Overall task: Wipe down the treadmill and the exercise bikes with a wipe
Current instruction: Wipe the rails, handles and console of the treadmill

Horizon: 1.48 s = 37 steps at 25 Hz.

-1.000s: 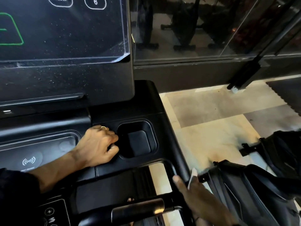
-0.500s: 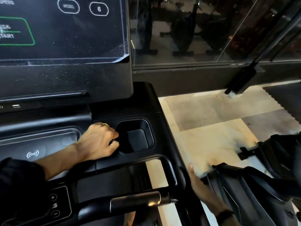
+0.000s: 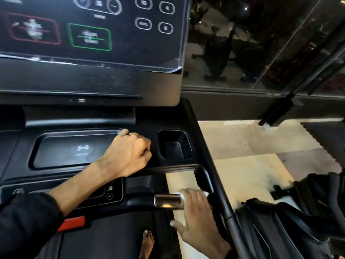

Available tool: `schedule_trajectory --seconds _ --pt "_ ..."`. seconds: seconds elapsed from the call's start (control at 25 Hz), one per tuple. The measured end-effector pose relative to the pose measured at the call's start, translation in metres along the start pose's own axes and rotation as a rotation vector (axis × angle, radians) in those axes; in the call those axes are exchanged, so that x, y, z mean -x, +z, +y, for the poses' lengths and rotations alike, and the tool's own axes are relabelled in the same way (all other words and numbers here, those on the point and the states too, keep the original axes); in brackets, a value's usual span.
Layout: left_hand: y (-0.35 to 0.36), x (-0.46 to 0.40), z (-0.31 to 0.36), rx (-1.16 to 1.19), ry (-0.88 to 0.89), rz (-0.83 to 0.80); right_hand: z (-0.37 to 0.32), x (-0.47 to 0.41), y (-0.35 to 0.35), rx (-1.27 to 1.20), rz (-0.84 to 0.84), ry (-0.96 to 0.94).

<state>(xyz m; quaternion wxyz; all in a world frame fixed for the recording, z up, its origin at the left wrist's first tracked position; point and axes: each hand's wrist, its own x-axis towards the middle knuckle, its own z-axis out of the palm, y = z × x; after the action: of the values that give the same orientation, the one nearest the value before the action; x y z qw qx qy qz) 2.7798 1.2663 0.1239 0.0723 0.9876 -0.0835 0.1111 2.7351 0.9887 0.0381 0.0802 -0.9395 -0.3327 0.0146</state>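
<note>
Since a second ago the right hand has climbed from beside the frame onto the treadmill handlebar, fingers wrapped over the bar with the white wipe pressed underneath, probably to rub the metal grip sensor. Fingers curled into a fist, holding nothing visible, the left hand rests on the console tray edge beside the cup holder, likely as a brace.
</note>
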Motion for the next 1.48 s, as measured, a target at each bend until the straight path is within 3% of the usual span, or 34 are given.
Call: schedule_trajectory --seconds 0.16,0.24,0.36,0.44,0.52,0.68,0.88,1.12,1.48 --pt "-0.025 0.052 -0.004 -0.021 -0.149 0.091 -0.123 -0.041 -0.001 0.067 0.070 -0.002" --pt "-0.032 0.074 -0.004 -0.033 -0.183 0.089 -0.147 -0.048 0.001 0.025 0.111 0.012" --pt "-0.042 0.099 -0.010 -0.037 -0.222 0.107 -0.091 -0.024 0.019 -0.006 0.256 -0.081" --pt "-0.048 0.115 -0.015 0.000 -0.255 0.143 -0.037 0.005 0.022 0.029 0.353 0.013" --pt "-0.051 0.123 -0.017 0.042 -0.287 0.169 -0.001 0.020 0.020 0.097 0.317 0.164" --pt "-0.057 0.147 -0.036 0.101 -0.411 0.227 -0.041 0.006 0.024 0.020 0.252 0.387" --pt "-0.076 0.191 -0.079 0.136 -0.595 0.350 -0.156 -0.017 0.041 -0.107 0.336 0.110" --pt "-0.070 0.239 -0.103 0.186 -0.744 0.401 -0.208 -0.038 0.028 -0.161 0.309 -0.039" --pt "-0.064 0.271 -0.116 0.234 -0.836 0.501 -0.310 -0.110 0.002 0.164 0.099 -0.568"
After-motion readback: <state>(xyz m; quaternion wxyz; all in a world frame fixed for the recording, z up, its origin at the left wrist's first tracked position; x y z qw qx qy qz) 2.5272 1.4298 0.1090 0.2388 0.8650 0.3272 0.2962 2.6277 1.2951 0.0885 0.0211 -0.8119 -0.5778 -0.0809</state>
